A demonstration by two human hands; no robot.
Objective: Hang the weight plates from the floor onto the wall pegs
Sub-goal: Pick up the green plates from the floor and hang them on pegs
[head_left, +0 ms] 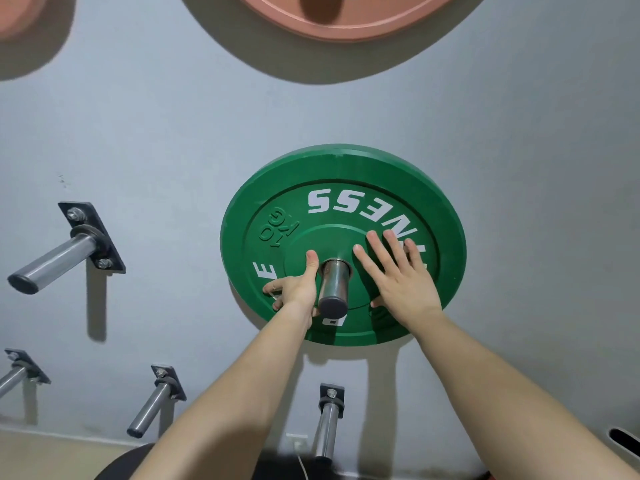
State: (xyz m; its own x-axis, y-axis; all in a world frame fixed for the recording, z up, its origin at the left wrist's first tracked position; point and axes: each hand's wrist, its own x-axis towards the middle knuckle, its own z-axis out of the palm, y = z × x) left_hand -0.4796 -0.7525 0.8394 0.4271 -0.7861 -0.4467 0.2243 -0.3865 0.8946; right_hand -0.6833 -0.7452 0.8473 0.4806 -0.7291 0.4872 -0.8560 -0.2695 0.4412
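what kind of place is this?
Probably a gym's plate-storage wall: a round green rubber weight plate marked 10 KG on a chrome steel wall peg, empty bolted steel pegs beside and below, a pink round plate above.

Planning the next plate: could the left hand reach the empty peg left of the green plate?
Probably yes: the left hand holds nothing, and only bare wall lies between it and that peg.
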